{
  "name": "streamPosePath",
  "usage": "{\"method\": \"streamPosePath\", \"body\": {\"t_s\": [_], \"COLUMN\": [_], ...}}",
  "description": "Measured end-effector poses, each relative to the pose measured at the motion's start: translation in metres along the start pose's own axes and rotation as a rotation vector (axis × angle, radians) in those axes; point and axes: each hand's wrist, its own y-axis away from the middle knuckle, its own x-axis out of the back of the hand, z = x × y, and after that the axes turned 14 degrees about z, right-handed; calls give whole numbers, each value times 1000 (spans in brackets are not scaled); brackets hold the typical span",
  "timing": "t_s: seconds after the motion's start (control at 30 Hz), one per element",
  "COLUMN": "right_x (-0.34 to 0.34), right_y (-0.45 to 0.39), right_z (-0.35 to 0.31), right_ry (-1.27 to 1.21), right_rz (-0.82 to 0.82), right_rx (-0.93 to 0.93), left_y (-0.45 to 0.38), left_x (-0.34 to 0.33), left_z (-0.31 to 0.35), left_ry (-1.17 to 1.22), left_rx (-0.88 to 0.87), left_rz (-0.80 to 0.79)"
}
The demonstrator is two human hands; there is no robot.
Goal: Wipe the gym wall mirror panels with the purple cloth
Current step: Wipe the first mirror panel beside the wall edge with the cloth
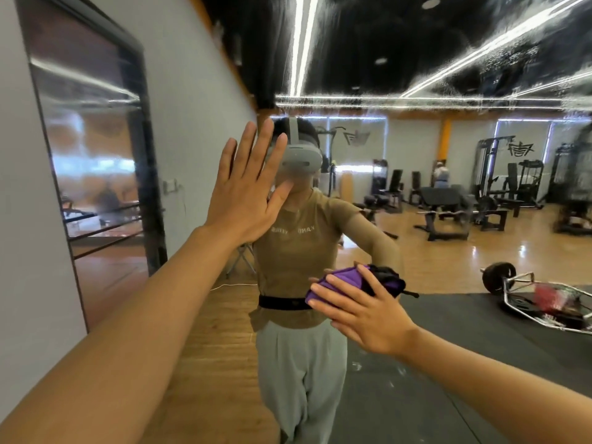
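The wall mirror (416,174) fills most of the view and reflects the gym and a person in a headset. My left hand (245,190) lies flat against the glass with straight, spread fingers, at about head height. My right hand (362,309) presses the folded purple cloth (346,282) against the mirror lower down, fingers straight over it. A black piece of the cloth shows past my fingers. Wet streaks mark the mirror's upper part.
A dark-framed glass door (96,174) sits in the grey wall (198,100) at the left. The reflection shows weight machines (499,187), a barbell frame (544,296) on a black mat and a wooden floor.
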Motion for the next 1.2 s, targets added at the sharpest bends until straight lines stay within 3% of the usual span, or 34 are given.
{"method": "streamPosePath", "body": {"t_s": [0.1,0.17,0.37,0.47,0.53,0.63,0.83,1.03,1.1,1.2], "right_x": [4,9,25,20,14,7,-4,-9,-5,8], "right_y": [-16,-39,-128,-145,-143,-123,-56,-50,-67,-101], "right_z": [35,68,165,156,128,71,-26,3,33,88], "right_ry": [-66,-90,51,76,99,75,-36,-117,-140,-58], "right_rz": [-4,21,196,243,281,232,54,-26,-7,77], "right_rx": [179,152,-538,-782,-823,-666,-107,265,260,49], "left_y": [1,2,0,0,1,0,0,-1,0,1], "left_x": [0,1,3,3,4,7,8,8,8,7], "left_z": [-1,-2,-2,-5,-8,-12,-17,-19,-19,-21], "left_ry": [-2,8,30,33,48,107,74,98,110,109], "left_rx": [-9,-13,-22,-21,-31,-54,-90,-98,-104,-110], "left_rz": [5,5,-15,-5,5,-1,7,-3,10,14]}}
